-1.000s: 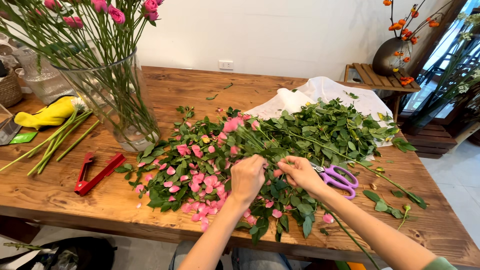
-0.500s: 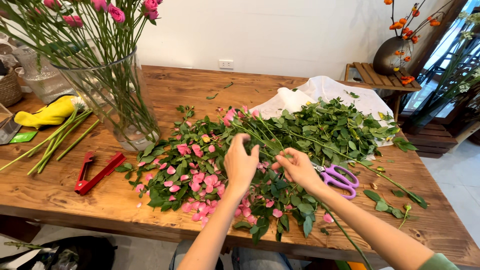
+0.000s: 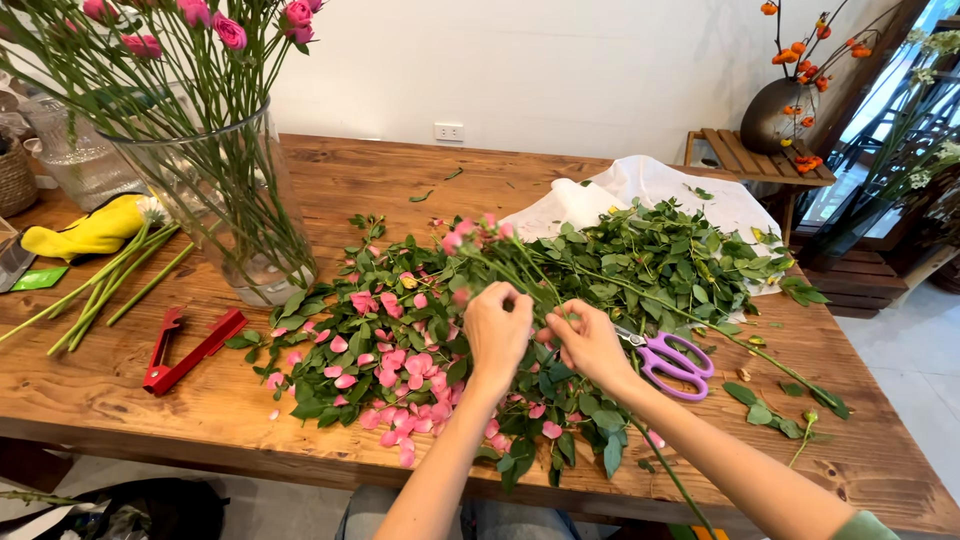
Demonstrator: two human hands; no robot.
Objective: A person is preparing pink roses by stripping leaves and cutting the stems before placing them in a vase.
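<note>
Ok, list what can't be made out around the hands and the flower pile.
- Head view: whatever the left hand and right hand pinch; their own fingers hide it.
- Scissors: blades hidden under the right hand and leaves.
- Glass vase: the flower tops are cut off by the upper edge.
- Stem by the right forearm: its lower end runs off the bottom edge.

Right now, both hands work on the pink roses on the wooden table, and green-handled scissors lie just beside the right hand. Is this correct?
Not quite: the scissors have purple handles, not green, as the head view shows. The rest holds: the left hand and right hand work on the pink roses on the wooden table.
</note>
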